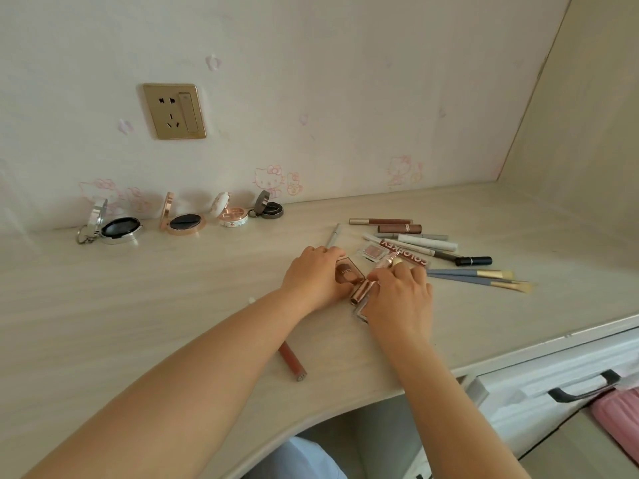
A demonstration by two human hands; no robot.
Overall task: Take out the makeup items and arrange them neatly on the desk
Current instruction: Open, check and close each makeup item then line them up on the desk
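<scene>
My left hand point(313, 278) grips a small brown square palette point(349, 274) on the desk point(173, 305). My right hand point(397, 295) curls over a rose-gold tube point(361, 292) and a clear case beneath it, next to the palette. Behind my hands lies a loose pile of pens, lip tubes point(397, 228), a COLORKEY box point(404, 252), a black lipstick point(473, 261) and blue-handled brushes point(477, 276). A silver pencil point(333, 235) lies at the back. A red-brown lip gloss point(292, 359) lies under my left forearm.
Several open compacts point(121, 226) stand in a row along the wallpapered wall at the back left. A gold wall socket point(174, 110) is above them. The desk's curved front edge runs below; a white drawer with a black handle point(584, 387) is at lower right.
</scene>
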